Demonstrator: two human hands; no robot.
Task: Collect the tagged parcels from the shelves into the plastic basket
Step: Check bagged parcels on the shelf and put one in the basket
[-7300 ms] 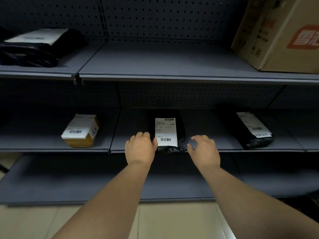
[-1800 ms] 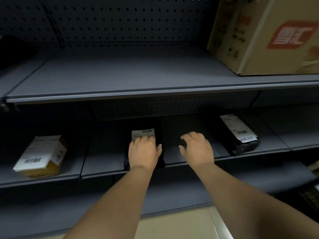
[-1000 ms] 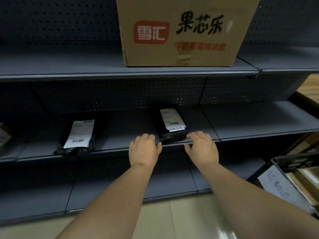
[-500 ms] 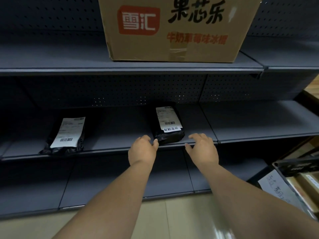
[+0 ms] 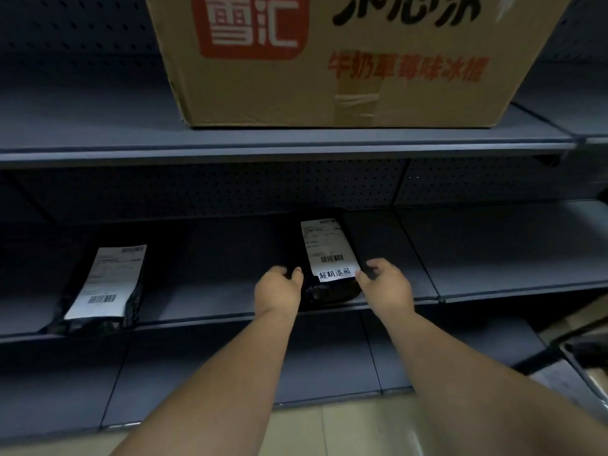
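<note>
Dim here, light falling from above and behind me. My forearms and the cardboard box (image 5: 345,60) catch it warmly; the shelf (image 5: 296,146) above throws the recess into deep shadow. The white label (image 5: 329,248) glares slightly. Edges bow and smear, the right corner blurred.

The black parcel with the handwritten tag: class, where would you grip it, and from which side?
Probably by its two long edges, coming from the shelf front. The tagged black parcel lies flat, lengthwise, its near end at the shelf lip. The left hand and right hand already flank it.
</note>
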